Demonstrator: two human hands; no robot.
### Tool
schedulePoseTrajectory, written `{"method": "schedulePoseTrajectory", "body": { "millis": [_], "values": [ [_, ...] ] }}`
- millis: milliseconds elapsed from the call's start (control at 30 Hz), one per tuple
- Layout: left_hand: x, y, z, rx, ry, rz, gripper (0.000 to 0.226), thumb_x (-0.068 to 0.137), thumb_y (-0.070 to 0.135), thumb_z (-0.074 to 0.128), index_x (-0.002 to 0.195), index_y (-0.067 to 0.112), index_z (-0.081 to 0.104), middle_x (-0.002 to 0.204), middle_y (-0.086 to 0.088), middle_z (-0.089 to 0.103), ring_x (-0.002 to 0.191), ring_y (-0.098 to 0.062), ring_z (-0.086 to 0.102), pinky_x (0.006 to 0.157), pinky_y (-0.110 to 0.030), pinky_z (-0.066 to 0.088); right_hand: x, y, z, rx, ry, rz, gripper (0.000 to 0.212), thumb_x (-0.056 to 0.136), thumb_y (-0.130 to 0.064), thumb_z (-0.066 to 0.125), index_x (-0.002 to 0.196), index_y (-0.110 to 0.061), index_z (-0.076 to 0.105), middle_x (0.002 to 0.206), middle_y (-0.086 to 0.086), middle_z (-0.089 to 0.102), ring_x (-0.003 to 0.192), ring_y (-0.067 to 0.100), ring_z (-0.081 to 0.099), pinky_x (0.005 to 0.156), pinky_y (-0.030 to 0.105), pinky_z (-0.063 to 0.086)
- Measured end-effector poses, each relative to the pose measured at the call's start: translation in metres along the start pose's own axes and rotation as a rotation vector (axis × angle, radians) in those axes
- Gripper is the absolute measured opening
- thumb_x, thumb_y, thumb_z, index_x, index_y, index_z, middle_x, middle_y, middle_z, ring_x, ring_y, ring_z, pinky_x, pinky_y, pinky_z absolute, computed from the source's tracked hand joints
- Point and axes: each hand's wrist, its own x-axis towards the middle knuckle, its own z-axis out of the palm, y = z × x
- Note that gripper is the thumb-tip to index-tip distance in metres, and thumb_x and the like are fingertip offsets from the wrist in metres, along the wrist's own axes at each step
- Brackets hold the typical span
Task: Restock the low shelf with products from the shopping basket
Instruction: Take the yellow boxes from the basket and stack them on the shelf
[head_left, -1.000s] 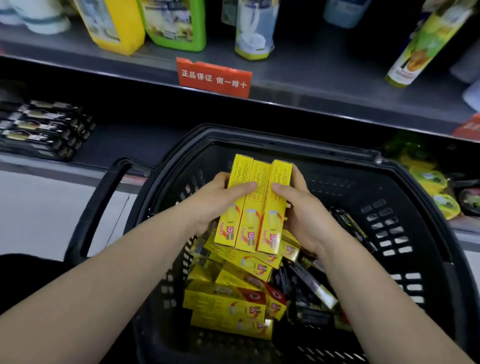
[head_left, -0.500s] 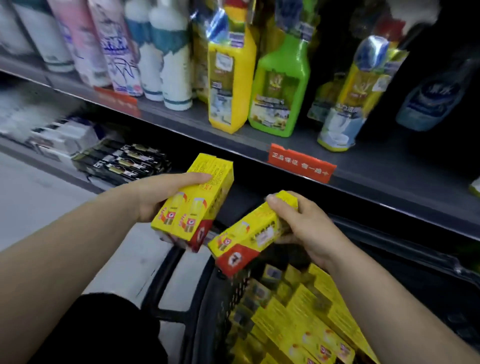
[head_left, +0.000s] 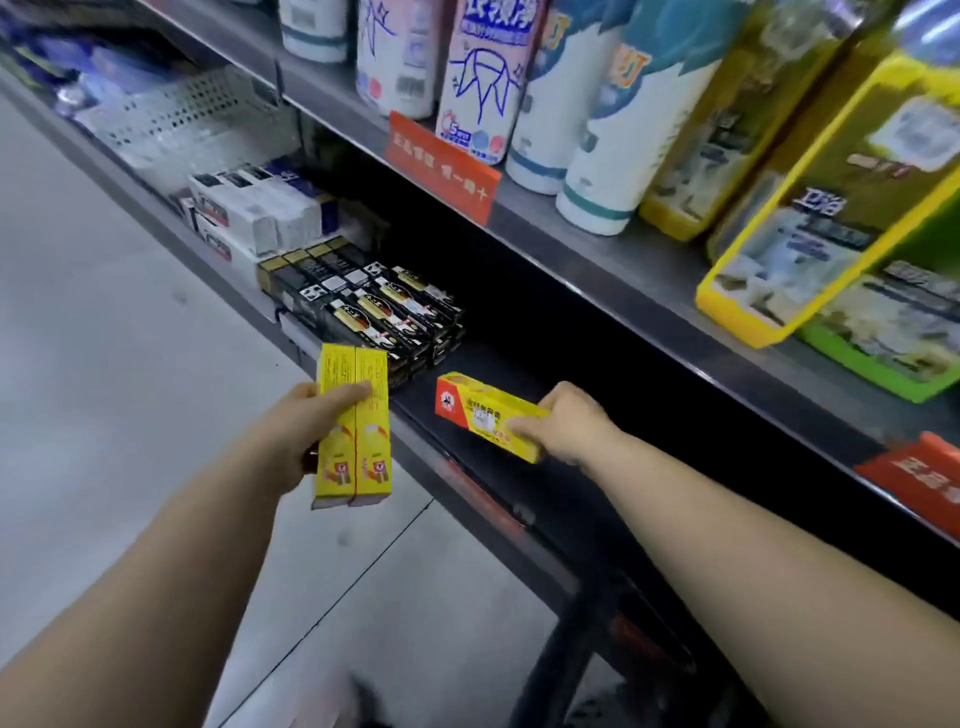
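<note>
- The left hand's fingers are hidden behind two upright yellow boxes; its thumb clamps their fronts.
- The right hand curls round a single yellow box, level over the low shelf. Whether it touches the shelf is unclear.
- Black boxes lie just left of it.

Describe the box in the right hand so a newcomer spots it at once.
Find the dark low shelf, just right of the stack of black boxes. Over it the right hand grips a single yellow box sideways, red end pointing left. The pair in the left hand stands upright.
</note>
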Motion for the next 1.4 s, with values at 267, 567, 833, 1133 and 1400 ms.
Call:
{"method": "schedulePoseTrajectory", "body": {
  "millis": [267,567,833,1133,1400],
  "values": [
    [0.056,-0.029,-0.01,-0.229,-0.024,-0.024,0.048,0.086,0.031,0.063,0.127,0.01,0.049,0.104,-0.016,0.065,0.085,-0.031,0.064,0.081,-0.049,0.053,0.08,-0.004,0.078,-0.361,-0.152,-0.107,0.05,0.085,-0.03,0.066,0.121,-0.01,0.038,0.12,0.016,0.057,0.107,0.032,0.056,0.077,0.031,0.04],
    [0.057,-0.032,0.011,-0.229,-0.05,0.003,0.039,0.087,0.027,0.059,0.122,0.011,0.05,0.094,-0.011,0.067,0.079,-0.028,0.066,0.071,-0.041,0.055,0.078,0.0,0.088,-0.213,-0.207,-0.181,0.046,0.081,-0.033,0.07,0.116,-0.018,0.043,0.111,0.006,0.058,0.088,0.021,0.052,0.069,0.026,0.035],
    [0.048,-0.032,0.017,-0.209,-0.125,0.072,0.032,0.085,0.031,0.065,0.111,0.016,0.052,0.089,-0.006,0.071,0.068,-0.018,0.07,0.059,-0.034,0.056,0.055,-0.054,0.073,0.422,-0.271,-0.276,0.048,0.092,-0.048,0.048,0.133,-0.023,0.04,0.123,0.001,0.058,0.108,0.017,0.057,0.094,0.033,0.046],
    [0.042,-0.029,0.019,-0.22,-0.268,0.084,0.044,0.081,0.042,0.064,0.117,0.018,0.056,0.1,-0.009,0.07,0.082,-0.023,0.068,0.07,-0.036,0.057,0.068,-0.045,0.037,0.715,-0.403,-0.234,0.041,0.082,-0.024,0.07,0.117,-0.029,0.05,0.104,0.002,0.069,0.091,0.019,0.069,0.064,0.03,0.058],
    [0.056,-0.042,0.033,-0.315,-0.078,-0.037,0.024,0.088,0.032,0.058,0.104,0.014,0.057,0.092,-0.01,0.059,0.08,-0.024,0.059,0.084,-0.041,0.053,0.097,0.003,0.04,0.712,0.092,0.012,0.036,0.085,-0.039,0.065,0.106,-0.015,0.049,0.087,-0.001,0.061,0.073,0.009,0.062,0.052,0.02,0.055]
  ]
}}
